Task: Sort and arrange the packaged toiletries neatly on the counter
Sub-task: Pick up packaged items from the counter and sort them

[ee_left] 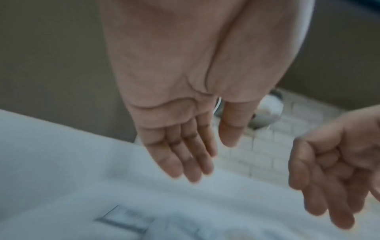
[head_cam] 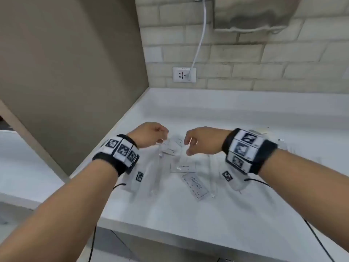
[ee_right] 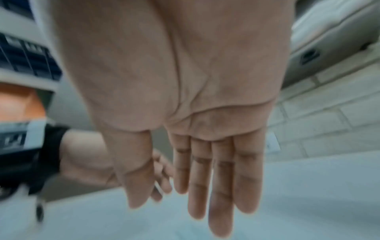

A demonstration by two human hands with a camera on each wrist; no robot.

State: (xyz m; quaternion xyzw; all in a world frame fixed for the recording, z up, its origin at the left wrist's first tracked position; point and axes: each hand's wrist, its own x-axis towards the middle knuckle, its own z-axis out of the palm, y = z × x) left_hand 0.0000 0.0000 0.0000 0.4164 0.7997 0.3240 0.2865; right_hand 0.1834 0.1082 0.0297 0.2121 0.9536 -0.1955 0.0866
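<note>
White counter (head_cam: 188,220), both hands poised above scattered toiletry packets (head_cam: 173,148).
Left hand (head_cam: 149,135) and right hand (head_cam: 203,140) hover palm-down over the packets, fingers straight, holding nothing; a shampoo sachet (head_cam: 195,186) lies nearer the counter's front edge.

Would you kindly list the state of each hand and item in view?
left hand: open, empty
right hand: open, empty
toothpaste packet: lying flat, label up
shampoo packet: lying flat, askew
wall socket: cord plugged in
counter: packets scattered
</note>
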